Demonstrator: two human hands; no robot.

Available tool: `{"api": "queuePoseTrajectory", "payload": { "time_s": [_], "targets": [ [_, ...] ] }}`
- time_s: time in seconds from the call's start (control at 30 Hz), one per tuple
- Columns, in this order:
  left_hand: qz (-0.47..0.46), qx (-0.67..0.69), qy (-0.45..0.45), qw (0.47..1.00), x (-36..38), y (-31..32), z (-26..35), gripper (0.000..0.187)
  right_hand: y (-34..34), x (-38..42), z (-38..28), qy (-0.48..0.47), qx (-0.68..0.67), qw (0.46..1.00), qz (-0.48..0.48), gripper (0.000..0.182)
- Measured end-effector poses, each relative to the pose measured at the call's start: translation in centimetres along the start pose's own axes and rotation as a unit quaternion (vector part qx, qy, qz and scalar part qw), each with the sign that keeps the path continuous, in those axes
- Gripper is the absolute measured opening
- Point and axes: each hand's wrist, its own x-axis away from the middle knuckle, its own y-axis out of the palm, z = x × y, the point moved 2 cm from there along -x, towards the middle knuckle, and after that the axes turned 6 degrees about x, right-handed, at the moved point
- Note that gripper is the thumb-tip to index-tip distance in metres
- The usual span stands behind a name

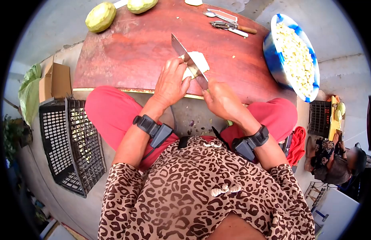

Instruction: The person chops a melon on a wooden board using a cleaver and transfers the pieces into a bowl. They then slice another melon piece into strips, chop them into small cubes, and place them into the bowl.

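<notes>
On the red wooden table (153, 50), near its front edge, lies a pale white-green piece of vegetable (199, 61). My left hand (172, 80) has its fingers closed on the left part of that piece. A wide-bladed knife (181, 49) stands with its blade across the piece, close to my left fingertips. Its handle is wrapped by my right hand (223, 98), just over the table edge. Where the blade meets the piece is partly hidden by my left fingers.
Two peeled green vegetables (100, 17) (141, 5) lie at the back left. A spoon (210, 14) and peelers (221, 25) lie at the back. A blue-white basin (273, 60) of chopped pieces stands right. Black crates (59, 140) are at left; a person (333, 164) sits far right.
</notes>
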Motion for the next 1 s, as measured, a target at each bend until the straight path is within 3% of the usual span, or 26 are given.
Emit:
{"api": "queuePoseTrajectory", "payload": {
  "time_s": [0.13,0.33,1.0],
  "targets": [
    [-0.005,-0.002,-0.001,1.0,0.0,-0.1,0.0,0.038,0.7,0.2,0.5,0.005,-0.008,1.0,0.027,0.022],
    [-0.022,-0.016,-0.002,1.0,0.2,-0.3,0.0,0.038,0.1,0.0,0.8,0.052,-0.027,0.998,-0.015,0.021],
    [0.02,-0.031,0.003,0.999,0.9,0.1,-0.4,0.041,-1.3,1.3,-0.5,0.006,0.009,1.0,-0.006,0.019]
  ]
}}
